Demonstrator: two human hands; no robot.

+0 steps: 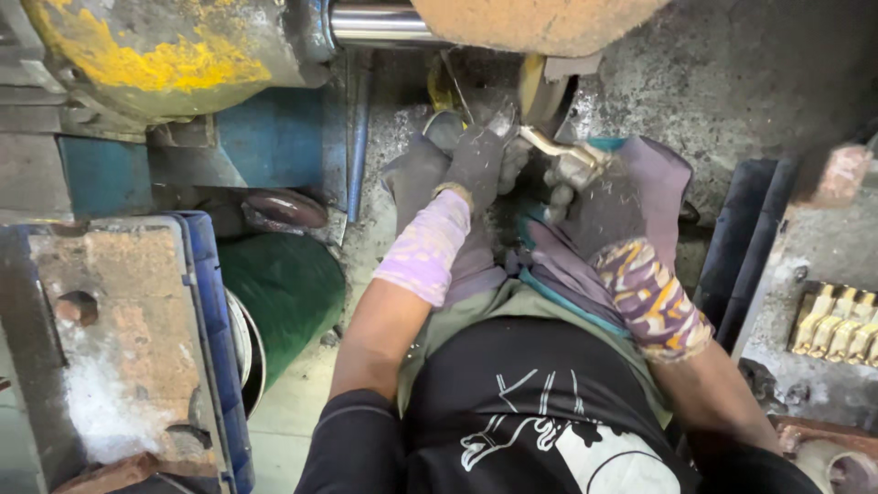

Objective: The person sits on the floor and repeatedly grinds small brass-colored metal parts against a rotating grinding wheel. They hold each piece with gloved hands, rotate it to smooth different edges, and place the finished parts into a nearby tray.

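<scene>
both gloved hands, left (480, 165) and right (599, 201), are clamped on a brass part (558, 146), its long axis slanting up-left to the wheel (532, 87).

**Gloved hands holding a brass part at a buffing wheel**

Head view, looking down. The left hand (476, 165), in a dust-coated grey glove with a pale lilac cuff, and the right hand (599, 206), in a similar glove with a patterned purple-and-yellow cuff, together closed a grip on a slim brass part (553, 144). The part's end lay at the rim of the buffing wheel (533, 87), beneath a rust-coloured guard (540, 23). A polished steel shaft (380, 23) ran to a yellow-stained housing (155, 50). A row of brass pieces (837, 322) lay on the dusty surface (814, 247) at right.
</scene>
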